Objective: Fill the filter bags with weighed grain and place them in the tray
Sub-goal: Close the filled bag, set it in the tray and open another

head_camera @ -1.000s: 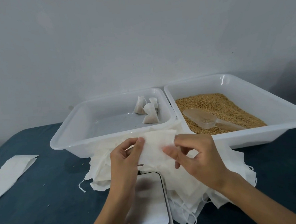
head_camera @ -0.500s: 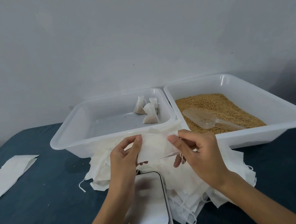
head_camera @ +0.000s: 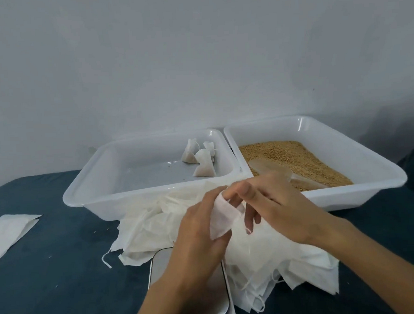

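two trays, one bag in hand
left tray [head_camera: 87, 195] has three filled bags [head_camera: 203, 165], right tray [head_camera: 381, 170] holds grain [head_camera: 286, 157] plus a scoop [head_camera: 272, 168]; left hand [head_camera: 198, 232] grips an empty filter bag [head_camera: 223, 216], right hand [head_camera: 274, 206] fingers poke into its mouth, above the scale [head_camera: 164, 263]

The left hand [head_camera: 201, 232] is covering part of the scale [head_camera: 159, 264], whose front the bottom edge is cutting off; whether the right hand's [head_camera: 274, 206] fingers are inside the filter bag [head_camera: 223, 217] is unclear. Behind those fingers, the scoop [head_camera: 269, 168] is lying partly hidden
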